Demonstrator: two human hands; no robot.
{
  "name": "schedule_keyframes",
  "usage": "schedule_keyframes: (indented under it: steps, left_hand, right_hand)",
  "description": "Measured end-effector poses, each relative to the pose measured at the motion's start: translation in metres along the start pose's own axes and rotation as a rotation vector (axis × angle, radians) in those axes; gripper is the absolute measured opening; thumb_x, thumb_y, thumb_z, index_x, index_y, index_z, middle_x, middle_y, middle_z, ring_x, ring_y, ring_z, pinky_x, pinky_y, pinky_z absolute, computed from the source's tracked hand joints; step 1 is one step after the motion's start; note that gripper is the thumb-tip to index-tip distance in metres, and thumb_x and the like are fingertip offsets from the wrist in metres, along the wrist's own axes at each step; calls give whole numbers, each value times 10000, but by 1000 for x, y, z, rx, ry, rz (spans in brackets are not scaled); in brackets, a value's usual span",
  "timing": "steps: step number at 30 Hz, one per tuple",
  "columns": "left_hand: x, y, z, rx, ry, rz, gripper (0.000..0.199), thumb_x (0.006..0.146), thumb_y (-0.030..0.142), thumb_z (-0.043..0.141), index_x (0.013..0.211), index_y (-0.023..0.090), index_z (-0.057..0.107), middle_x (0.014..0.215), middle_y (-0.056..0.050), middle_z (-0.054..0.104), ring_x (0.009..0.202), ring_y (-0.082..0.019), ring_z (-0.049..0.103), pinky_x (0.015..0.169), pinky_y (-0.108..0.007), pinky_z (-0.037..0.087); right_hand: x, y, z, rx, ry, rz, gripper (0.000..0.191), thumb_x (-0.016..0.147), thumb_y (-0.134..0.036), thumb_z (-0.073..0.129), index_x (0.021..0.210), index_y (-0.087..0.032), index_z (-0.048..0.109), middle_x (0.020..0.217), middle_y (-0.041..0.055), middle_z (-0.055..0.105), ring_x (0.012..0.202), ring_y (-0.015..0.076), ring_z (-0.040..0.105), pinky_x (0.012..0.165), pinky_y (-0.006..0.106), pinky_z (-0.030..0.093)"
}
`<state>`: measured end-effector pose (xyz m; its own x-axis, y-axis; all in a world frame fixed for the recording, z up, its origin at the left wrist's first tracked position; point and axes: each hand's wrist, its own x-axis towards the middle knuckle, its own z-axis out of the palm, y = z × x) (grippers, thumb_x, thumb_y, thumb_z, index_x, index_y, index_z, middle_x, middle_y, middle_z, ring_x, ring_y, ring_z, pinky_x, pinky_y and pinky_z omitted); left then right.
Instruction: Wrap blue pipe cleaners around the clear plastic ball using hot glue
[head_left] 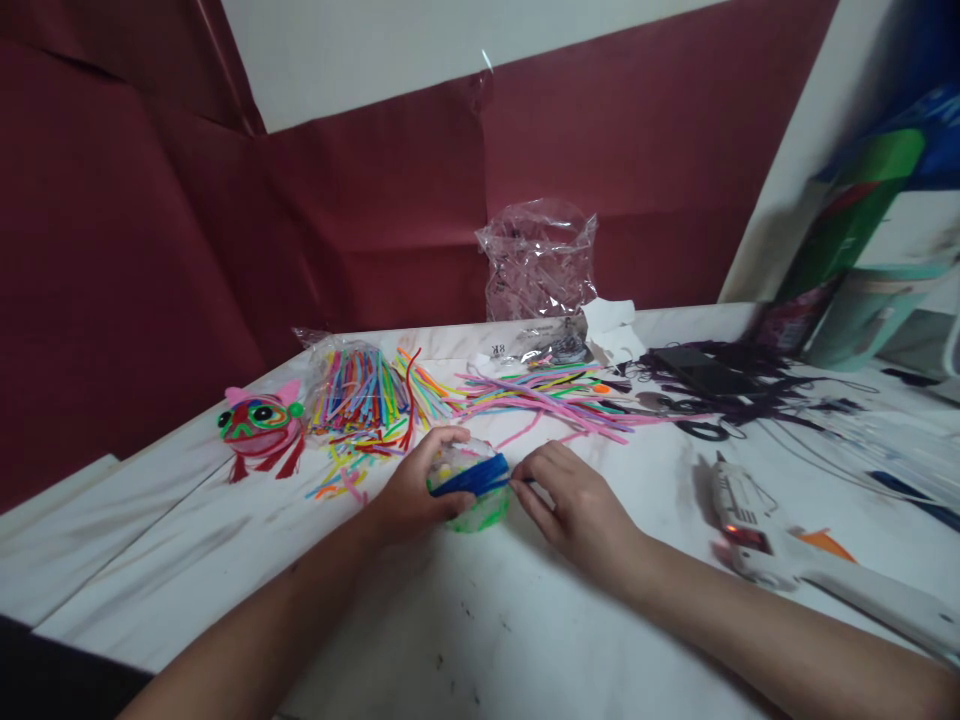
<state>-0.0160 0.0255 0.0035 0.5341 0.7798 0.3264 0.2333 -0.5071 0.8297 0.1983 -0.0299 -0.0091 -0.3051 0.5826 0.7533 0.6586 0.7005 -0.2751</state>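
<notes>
Near the middle of the table, my left hand (416, 487) is wrapped round a small clear plastic piece (480, 515) with green edging. A broad blue strip (472, 476) lies across its side, partly under my left thumb. My right hand (574, 500) is at the right end of the blue strip, its thumb and index finger pinched together. A thin dark thing shows between those fingertips, too small to name.
Colourful pipe cleaners (360, 390) lie behind my hands. A pink-eared decorated head (262, 430) stands at the left. At the right are a glue gun (750, 520) with a red light, black scissors (701, 430), purple-black threads (757, 400) and a clear bag (540, 260) further back.
</notes>
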Motion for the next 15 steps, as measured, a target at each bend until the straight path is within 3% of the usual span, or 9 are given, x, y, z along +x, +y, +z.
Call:
schedule_keyframes:
  steps: [5, 8, 15]
  left_hand:
    - [2, -2, -1, -214, 8, -144, 617, 620, 367, 761, 1155, 210, 496, 1145, -89, 572, 1003, -285, 563, 807, -334, 439]
    - [4, 2, 0, -461, 14, -203, 556, 621, 293, 735, 1118, 216, 497, 1081, -69, 603, 926, -251, 596, 731, -300, 461]
    - [3, 12, -1, -755, 128, -285, 466, 597, 216, 673, 1036, 206, 517, 899, -33, 644, 733, -190, 616, 633, -266, 453]
  right_hand:
    - [7, 7, -10, 51, 143, 135, 20, 877, -182, 506, 875, -202, 504, 808, 58, 578, 753, 202, 540, 663, 327, 459]
    - [10, 10, -13, 125, 229, 254, 93, 874, -222, 513, 790, -222, 471, 745, 16, 540, 689, 174, 517, 632, 298, 439]
    - [16, 7, -25, 339, 203, 385, 227, 883, -367, 507, 718, -210, 516, 658, 0, 554, 615, 152, 525, 577, 266, 419]
